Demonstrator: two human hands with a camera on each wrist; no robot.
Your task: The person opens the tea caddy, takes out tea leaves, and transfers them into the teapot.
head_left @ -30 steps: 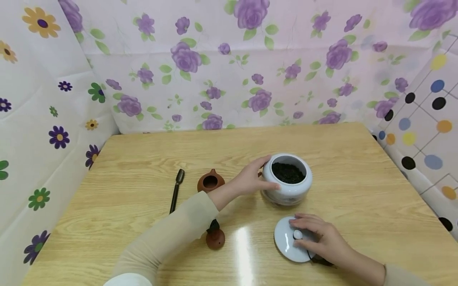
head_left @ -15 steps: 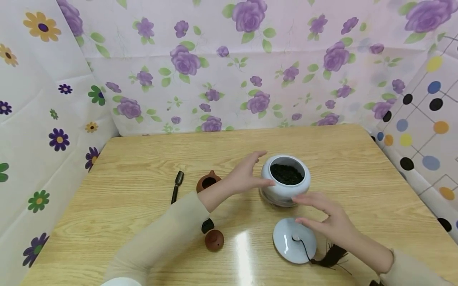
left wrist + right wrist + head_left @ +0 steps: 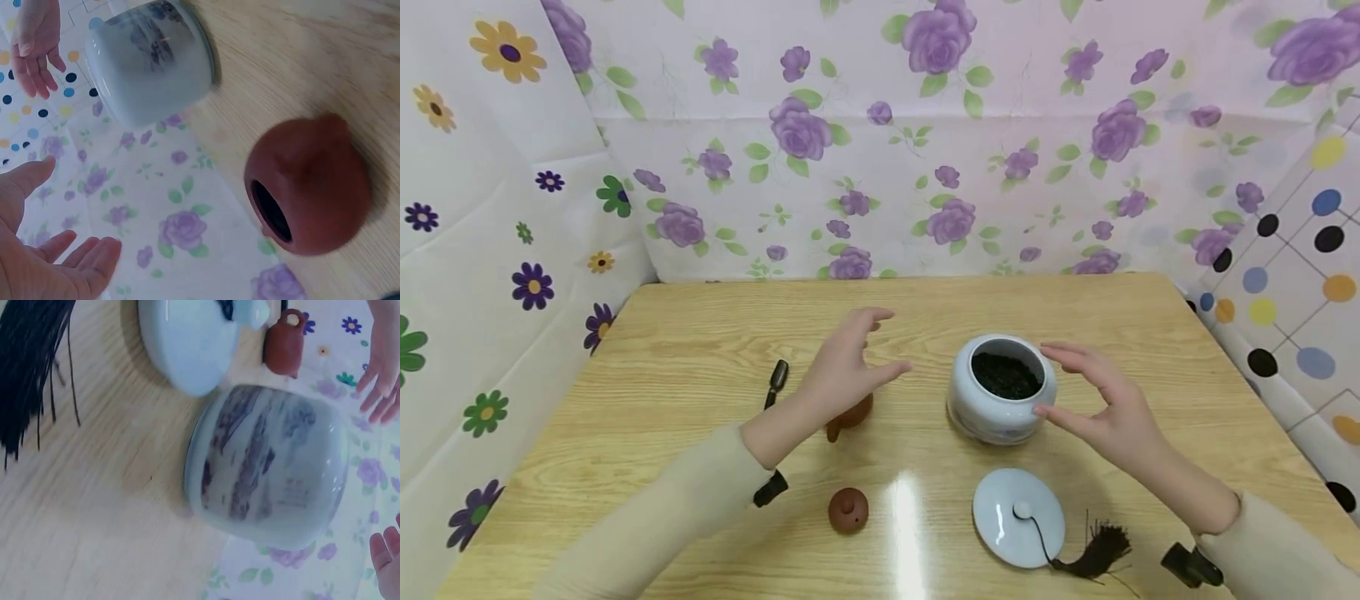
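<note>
A white porcelain jar (image 3: pixel 988 421) stands uncovered on the table, dark tea leaves (image 3: pixel 1006 377) inside; its painted side shows in the right wrist view. My right hand (image 3: pixel 1108 408) is at the jar's right, thumb and fingers spread, fingertips close to the rim. Over the small brown clay teapot (image 3: pixel 853 414) my left hand (image 3: pixel 842 367) hovers, thumb apart from the fingers and nothing in it. That hand partly hides the teapot in the head view. The left wrist view shows the teapot (image 3: pixel 325 194) whole, its top opening uncovered.
In front of the jar lies its white lid (image 3: pixel 1000 533) with a dark tassel (image 3: pixel 1097 552) on the knob. The teapot's small lid (image 3: pixel 848 511) rests near the front. A dark tea scoop (image 3: pixel 778 377) lies at the left, partly behind my arm. Flowered cloth (image 3: pixel 895 167) hangs behind.
My left hand has left the jar and moved left over the teapot. My right hand has risen from the white lid to the jar's right side.
</note>
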